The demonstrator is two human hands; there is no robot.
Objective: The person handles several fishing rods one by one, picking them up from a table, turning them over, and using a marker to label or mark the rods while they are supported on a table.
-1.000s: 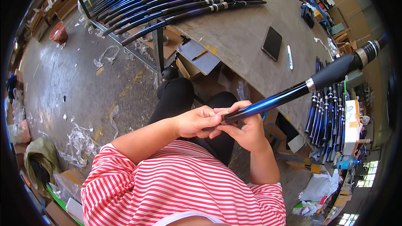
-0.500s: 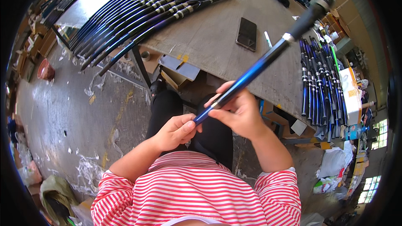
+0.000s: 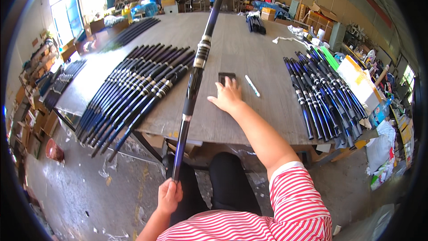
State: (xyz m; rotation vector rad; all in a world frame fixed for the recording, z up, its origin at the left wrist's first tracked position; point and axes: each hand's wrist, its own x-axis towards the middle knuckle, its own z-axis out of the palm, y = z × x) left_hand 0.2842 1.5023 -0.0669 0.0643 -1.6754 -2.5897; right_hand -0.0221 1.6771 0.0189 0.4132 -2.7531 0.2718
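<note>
Blue-black rod [image 3: 192,85] — tilted over table

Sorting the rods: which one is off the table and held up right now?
The long dark blue-and-black fishing rod gripped at its butt end by the left hand; it rises over the grey table, while all others lie flat in rows.

phone [image 3: 226,77] half hidden under right hand [image 3: 228,97], rod [image 3: 192,85] butt inside left hand [image 3: 169,195]

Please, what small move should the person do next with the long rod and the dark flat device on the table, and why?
Probably lower the rod a little toward the table, or steady it. The left hand alone grips its blue lower end, so the long rod stands out over the table with no other support. The right hand lies on the dark flat device and cannot help now.
</note>
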